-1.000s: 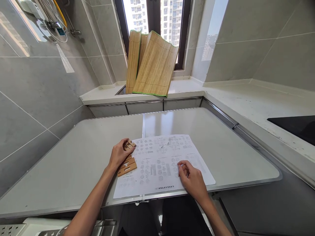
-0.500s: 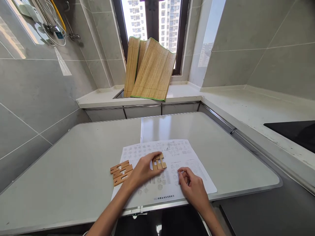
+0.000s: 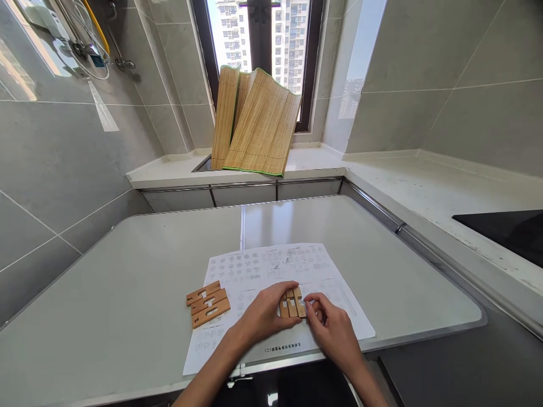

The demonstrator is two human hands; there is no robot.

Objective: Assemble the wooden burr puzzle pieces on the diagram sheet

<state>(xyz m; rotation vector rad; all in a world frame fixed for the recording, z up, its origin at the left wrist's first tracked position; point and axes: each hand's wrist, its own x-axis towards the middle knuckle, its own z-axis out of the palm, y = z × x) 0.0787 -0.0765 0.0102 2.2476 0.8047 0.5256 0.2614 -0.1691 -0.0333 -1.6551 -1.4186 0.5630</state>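
Observation:
My left hand (image 3: 271,308) spans a small group of light-wood notched puzzle pieces (image 3: 292,305), its fingers along their far edge and its thumb along the near edge. The pieces lie side by side, with gaps showing at their notches. My right hand (image 3: 333,325) is curled, thumb and index finger pinched at the right end of the group. To the left, several darker wooden puzzle pieces (image 3: 209,303) with cut-outs and black numbers lie together, partly over the left edge of a printed sheet (image 3: 271,271). The sheet shows rows of small diagrams and lies under both hands.
The sheet lies on a white folding table (image 3: 139,294) with a seam down its middle. Behind it, a folded bamboo mat (image 3: 263,124) leans by the window on a white counter (image 3: 169,175). A black cooktop (image 3: 509,226) is at the right.
My left hand has moved right and nearer to me with the light-wood pieces. My right hand has stayed about where it was, and its fingertips now meet the pieces' right end.

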